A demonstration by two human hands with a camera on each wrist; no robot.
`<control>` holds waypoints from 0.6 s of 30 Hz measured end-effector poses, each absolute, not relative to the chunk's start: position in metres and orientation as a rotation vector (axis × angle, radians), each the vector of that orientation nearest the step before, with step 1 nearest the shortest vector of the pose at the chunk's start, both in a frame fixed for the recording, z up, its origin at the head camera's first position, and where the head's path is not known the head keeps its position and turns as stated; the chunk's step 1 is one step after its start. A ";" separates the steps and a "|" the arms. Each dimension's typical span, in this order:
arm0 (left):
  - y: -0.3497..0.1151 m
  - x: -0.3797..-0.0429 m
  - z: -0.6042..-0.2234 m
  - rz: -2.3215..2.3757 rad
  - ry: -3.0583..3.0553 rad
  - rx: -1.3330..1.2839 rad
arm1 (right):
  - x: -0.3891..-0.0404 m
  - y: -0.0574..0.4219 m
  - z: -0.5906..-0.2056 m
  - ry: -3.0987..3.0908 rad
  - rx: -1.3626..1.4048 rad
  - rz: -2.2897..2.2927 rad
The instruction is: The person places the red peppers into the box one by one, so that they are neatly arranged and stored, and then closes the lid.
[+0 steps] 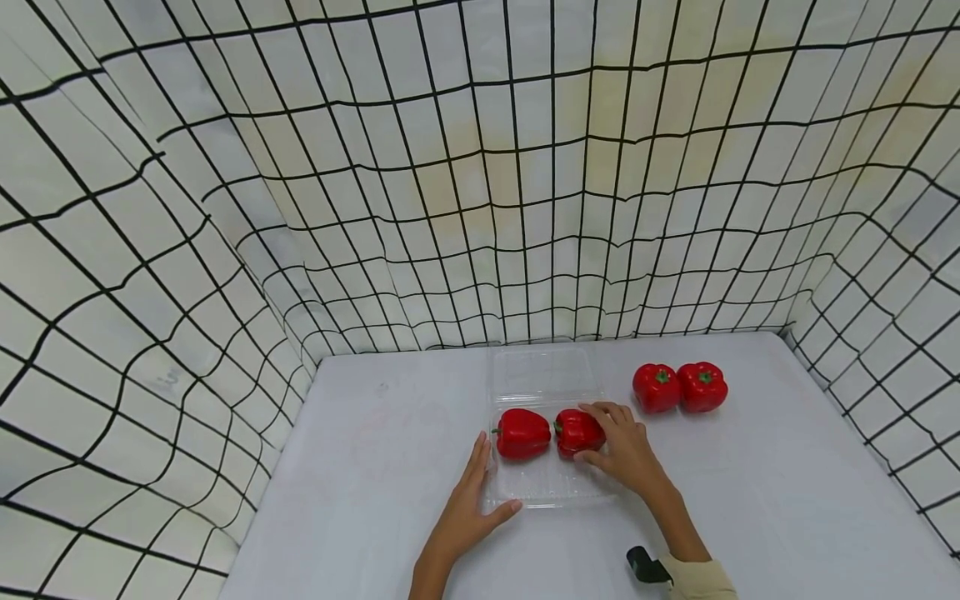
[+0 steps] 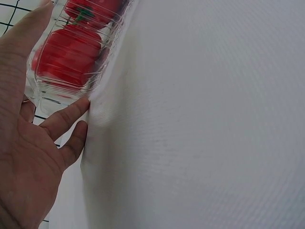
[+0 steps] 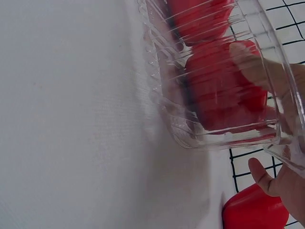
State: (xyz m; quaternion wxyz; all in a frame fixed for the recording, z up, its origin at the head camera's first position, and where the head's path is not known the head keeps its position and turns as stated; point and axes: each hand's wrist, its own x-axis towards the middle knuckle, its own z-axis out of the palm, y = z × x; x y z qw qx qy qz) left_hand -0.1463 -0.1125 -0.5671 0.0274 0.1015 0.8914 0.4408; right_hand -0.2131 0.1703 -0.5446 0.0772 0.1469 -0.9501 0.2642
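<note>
A clear plastic clamshell container (image 1: 555, 490) lies on the white table, its lid (image 1: 542, 373) folded back at the far side. Inside sit two red bell peppers on their sides. My left hand (image 1: 467, 510) rests against the container's left wall with long, straight fingers, the thumb near its front edge. The left bell pepper (image 1: 522, 434) is just beyond those fingers. Fingers and thumb of my right hand (image 1: 626, 448) grip the right bell pepper (image 1: 578, 432) from its right side. Through the clear wall, the right wrist view shows that pepper (image 3: 224, 90) with the thumb on it.
Two more red bell peppers, one (image 1: 656, 388) beside the other (image 1: 702, 387), stand stem up to the right of the container. Black netting (image 1: 551, 200) over white walls encloses the table (image 1: 360, 467) at the back and sides. A dark device (image 1: 647, 565) sits at my right wrist.
</note>
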 end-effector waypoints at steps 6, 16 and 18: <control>-0.112 -0.146 -0.567 1.364 2.755 0.318 | -0.213 0.176 -0.537 -2.761 0.391 0.917; -0.112 -0.146 -0.565 1.360 2.757 0.318 | -0.213 0.191 -0.538 -2.491 0.148 1.054; -0.111 -0.146 -0.566 1.363 2.756 0.314 | -0.214 0.194 -0.540 -2.412 0.072 1.062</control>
